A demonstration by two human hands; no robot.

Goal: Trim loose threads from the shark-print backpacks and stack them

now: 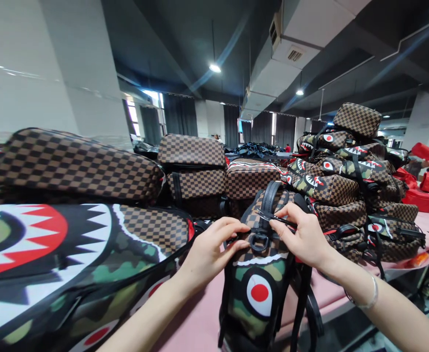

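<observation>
A backpack (pixel 260 293) with a brown-and-black check top and a camouflage panel with a red-and-white eye stands upright in front of me. My left hand (pixel 220 244) is closed at its left upper side, thumb and fingertips pinching the bag's edge beside the black strap tab and ring (pixel 259 241). My right hand (pixel 302 234) is closed round a pair of small dark thread snips (pixel 268 215). Their tips point left, across the black webbing below the top handle (pixel 271 193). What lies right at my left fingertips is too small to tell.
A large shark-mouth bag (pixel 90 254) lies close at the left, with checked bags (pixel 75 164) behind it. More bags (pixel 335 190) are piled high at the right. Beyond them are red bags (pixel 425 193). The pink tabletop (pixel 203 318) shows below my arms.
</observation>
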